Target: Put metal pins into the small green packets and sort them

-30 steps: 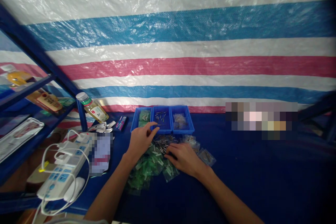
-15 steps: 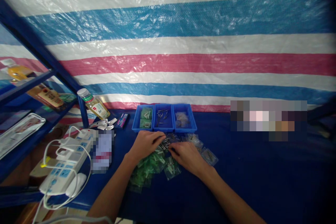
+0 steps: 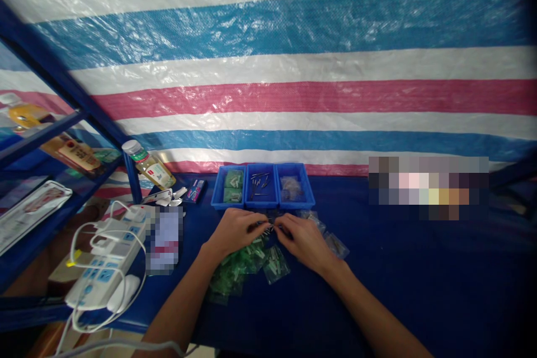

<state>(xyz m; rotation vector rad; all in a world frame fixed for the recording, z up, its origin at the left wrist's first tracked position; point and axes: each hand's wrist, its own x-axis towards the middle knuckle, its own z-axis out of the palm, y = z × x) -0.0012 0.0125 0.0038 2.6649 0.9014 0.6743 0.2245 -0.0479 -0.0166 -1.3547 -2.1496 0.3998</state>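
My left hand [image 3: 235, 230] and my right hand [image 3: 305, 240] meet over a heap of small metal pins [image 3: 268, 224] on the dark blue table. Both hands are pinched at the fingertips, and a thin metal pin seems to span the gap between them. Green-tinted plastic bags [image 3: 235, 271] lie under and in front of my left hand. A few clear bags [image 3: 335, 245] lie beside my right hand. Behind the hands stands a blue three-part tray [image 3: 263, 203] with green bags on the left, loose pins in the middle and clear bags on the right.
A white power strip [image 3: 104, 268] with cords lies at the left edge. An oil bottle [image 3: 149, 165] leans by a blue shelf post [image 3: 133, 184]. A small blue box [image 3: 195, 190] and white bits lie near the tray. A striped tarp [image 3: 293, 67] hangs behind.
My left hand drew back from the tray's middle part to the pin heap. My right hand lifted off the bags, and the two hands came together fingertip to fingertip.
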